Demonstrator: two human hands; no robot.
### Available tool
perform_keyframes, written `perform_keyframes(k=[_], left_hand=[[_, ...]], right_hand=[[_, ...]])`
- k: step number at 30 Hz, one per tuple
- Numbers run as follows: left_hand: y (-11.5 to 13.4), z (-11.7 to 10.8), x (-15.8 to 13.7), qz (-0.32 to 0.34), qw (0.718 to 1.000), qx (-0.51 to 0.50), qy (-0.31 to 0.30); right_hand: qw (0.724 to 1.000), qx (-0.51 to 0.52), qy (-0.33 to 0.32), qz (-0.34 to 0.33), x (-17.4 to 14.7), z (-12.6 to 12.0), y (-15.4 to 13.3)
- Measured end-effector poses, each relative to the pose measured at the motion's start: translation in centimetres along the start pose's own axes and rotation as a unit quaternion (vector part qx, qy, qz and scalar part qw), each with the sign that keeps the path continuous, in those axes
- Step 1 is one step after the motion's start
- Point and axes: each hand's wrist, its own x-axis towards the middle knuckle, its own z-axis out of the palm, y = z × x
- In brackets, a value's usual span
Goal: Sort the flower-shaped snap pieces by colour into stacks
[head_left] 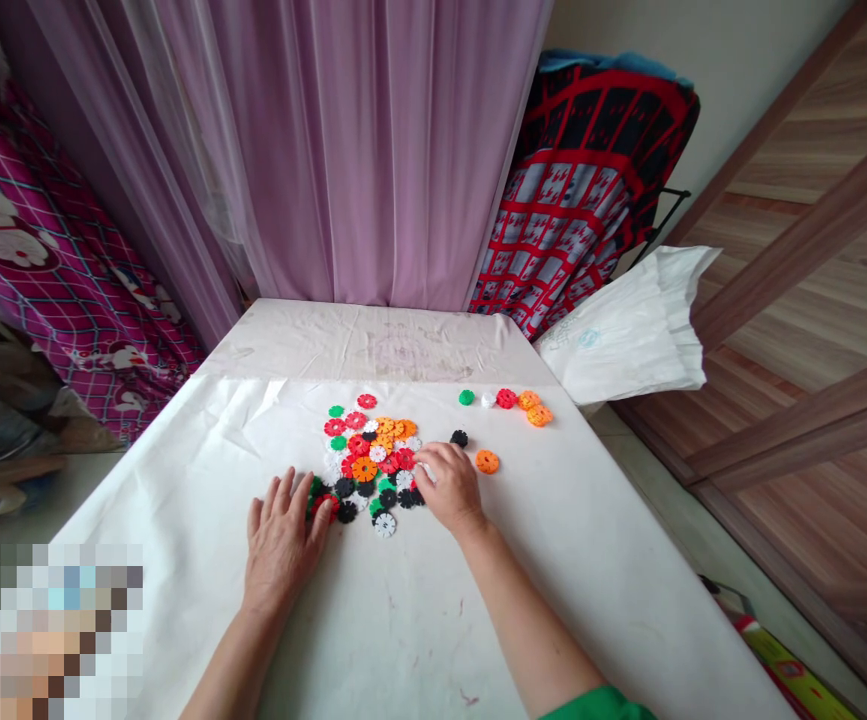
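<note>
Discs [364, 469]: lay heaped on the table [373, 625], between the left hand [279, 548] and the right hand [449, 487].
Left hand: was spread flat, fingertips at the heap's left edge.
Right hand: curled over the heap's right edge; grip on any disc could not be told.
Orange disc [487, 461]: lay just right of the right hand.

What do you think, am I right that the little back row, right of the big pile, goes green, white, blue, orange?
Not quite. The head view shows a red piece, not a blue one, between the white piece and the orange pieces. The green piece does come first.
</note>
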Motion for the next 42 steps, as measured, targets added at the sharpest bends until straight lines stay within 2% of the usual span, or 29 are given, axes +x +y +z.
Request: perform_keyframes(k=[4,8,11,15,21,23,26,30,34,38,42], left_hand=[[-0.1,0.1,0.0,0.003,1.000,-0.006,0.006],[-0.2,0.2,-0.1,0.005,1.000,-0.015,0.009],[-0.2,0.2,-0.1,-0.001,1.000,-0.029,0.006],[-0.3,0.3,-0.1,-0.002,0.999,-0.040,0.014],[-0.2,0.2,0.0,-0.004,0.999,-0.034,0.006],[-0.2,0.2,-0.1,-0.004,1.000,-0.029,0.005],[-0.2,0.1,-0.1,-0.002,1.000,-0.027,0.009],[-0.4,0.2,0.0,0.005,1.000,-0.026,0.005],[-0.5,0.2,0.0,0.005,1.000,-0.021,0.004],[-0.4,0.1,0.1,0.007,1.000,-0.013,0.006],[-0.3,-0.1,0.1,0.007,1.000,0.000,0.002]], right_hand=[[0.988,0.022,-0.128,-0.077,2.7,1.9,-3.9],[0.967,0.001,-0.226,-0.114,4.5,2.3,-5.2],[0.956,-0.015,-0.267,-0.121,5.4,2.1,-5.2],[0.951,-0.020,-0.281,-0.123,5.6,2.1,-5.1],[0.964,0.000,-0.241,-0.112,4.8,2.6,-5.4],[0.974,0.009,-0.202,-0.098,4.2,2.5,-5.3],[0.991,0.037,-0.120,-0.042,3.1,1.6,-4.1],[0.997,0.059,-0.024,0.040,1.0,-1.0,0.6],[0.990,-0.015,0.067,0.122,-1.5,-4.0,6.9],[0.990,-0.062,0.055,0.117,-3.8,-4.8,10.6],[0.990,-0.090,0.018,0.103,-4.7,-3.8,11.1]])
